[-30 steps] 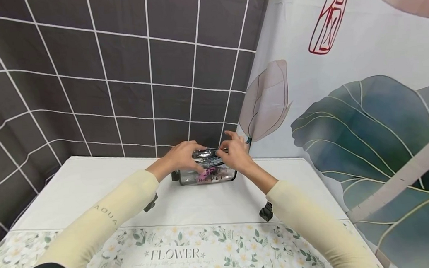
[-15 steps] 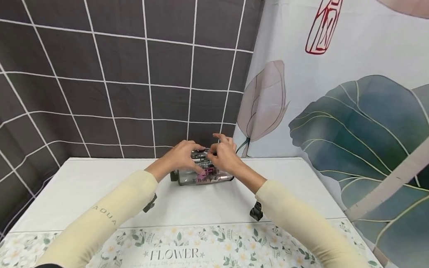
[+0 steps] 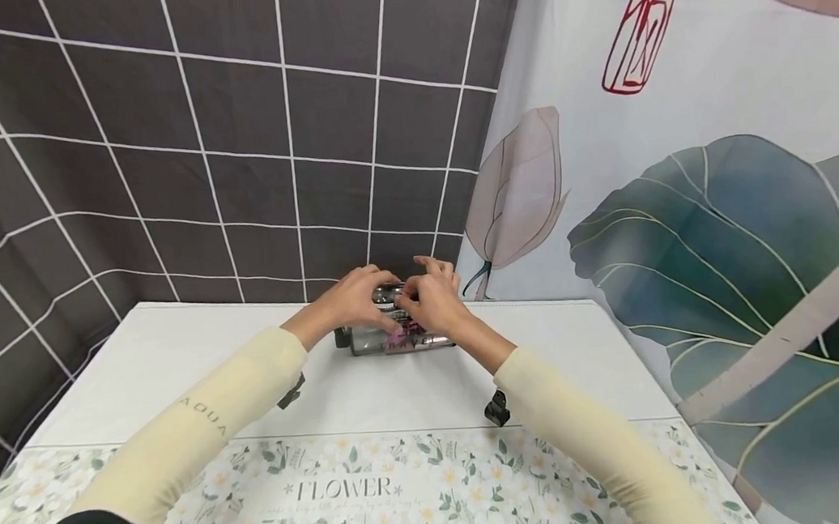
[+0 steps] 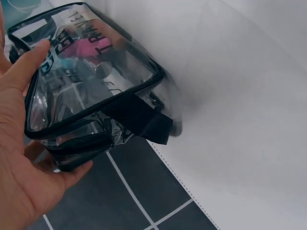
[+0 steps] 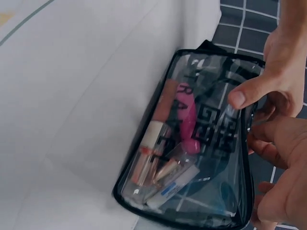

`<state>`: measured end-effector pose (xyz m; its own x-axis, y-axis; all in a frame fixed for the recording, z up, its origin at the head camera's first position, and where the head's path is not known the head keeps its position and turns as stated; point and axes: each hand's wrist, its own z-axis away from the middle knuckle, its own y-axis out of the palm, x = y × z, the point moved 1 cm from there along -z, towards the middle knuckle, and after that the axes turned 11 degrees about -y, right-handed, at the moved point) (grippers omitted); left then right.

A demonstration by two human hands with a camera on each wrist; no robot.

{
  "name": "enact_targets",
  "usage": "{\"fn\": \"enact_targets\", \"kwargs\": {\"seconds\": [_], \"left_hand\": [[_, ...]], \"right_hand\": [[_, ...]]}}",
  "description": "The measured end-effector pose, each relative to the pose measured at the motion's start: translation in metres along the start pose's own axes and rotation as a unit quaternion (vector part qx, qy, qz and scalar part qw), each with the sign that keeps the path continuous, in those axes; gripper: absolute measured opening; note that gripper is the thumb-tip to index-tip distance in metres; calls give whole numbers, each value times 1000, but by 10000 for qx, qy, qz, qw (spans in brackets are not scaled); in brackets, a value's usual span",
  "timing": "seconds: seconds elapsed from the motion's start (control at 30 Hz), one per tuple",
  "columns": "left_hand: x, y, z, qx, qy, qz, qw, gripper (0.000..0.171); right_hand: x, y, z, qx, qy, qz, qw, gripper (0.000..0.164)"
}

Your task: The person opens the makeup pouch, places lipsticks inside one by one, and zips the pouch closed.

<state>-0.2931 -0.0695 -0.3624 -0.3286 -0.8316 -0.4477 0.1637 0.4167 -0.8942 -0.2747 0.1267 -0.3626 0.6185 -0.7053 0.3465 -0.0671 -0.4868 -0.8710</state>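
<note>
A clear toiletry bag (image 3: 367, 343) with black trim and "TRAVEL" lettering stands at the back of the white tabletop. My left hand (image 3: 356, 300) grips its left end, thumb (image 4: 31, 62) across the front panel and fingers behind. At the bag's upper edge, my right hand (image 3: 433, 300) has thumb and forefinger together at the zipper; the pull itself is hidden. Through the clear wall show a bright pink item (image 5: 187, 115), small bottles (image 5: 143, 165) and a white tube (image 5: 173, 184). A black strap tab (image 4: 139, 119) sticks out from the bag's left end.
Behind the bag hangs a dark cloth (image 3: 236, 145) with a white grid. A leaf-printed curtain (image 3: 570, 121) borders the right side. White tabletop (image 3: 199, 342) extends to both sides, with a floral mat (image 3: 350, 518) in front.
My right hand has slid left along the bag's upper edge, closer to my left hand. The left hand keeps its grip on the bag, nearly still.
</note>
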Motion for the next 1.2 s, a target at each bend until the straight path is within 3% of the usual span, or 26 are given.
{"fn": "enact_targets", "kwargs": {"seconds": [0.13, 0.37, 0.47, 0.57, 0.73, 0.93, 1.2], "left_hand": [[0, -1, 1, 3, -1, 121, 9999, 85], [1, -4, -3, -73, -53, 332, 9994, 47], [-1, -5, -6, -220, -24, 487, 9986, 37], [0, -1, -12, -462, -2, 549, 9974, 40], [-1, 8, -24, -460, -227, 498, 9974, 45], [14, 31, -51, -703, -285, 66, 9971, 37], [26, 38, -73, -639, -450, 207, 9967, 33]], "right_hand": [[-4, -3, 4, -89, -39, 149, 9998, 25], [-12, -13, 14, -468, -53, -43, 9989, 16], [-20, -16, 19, -554, -23, -68, 9984, 23], [-28, -16, 26, -514, -78, 25, 9986, 35], [-37, -9, 35, -237, -330, 91, 9991, 46], [-39, 1, 39, 99, -441, 459, 9979, 53], [-34, 1, 39, 329, -369, 728, 9961, 54]]}}
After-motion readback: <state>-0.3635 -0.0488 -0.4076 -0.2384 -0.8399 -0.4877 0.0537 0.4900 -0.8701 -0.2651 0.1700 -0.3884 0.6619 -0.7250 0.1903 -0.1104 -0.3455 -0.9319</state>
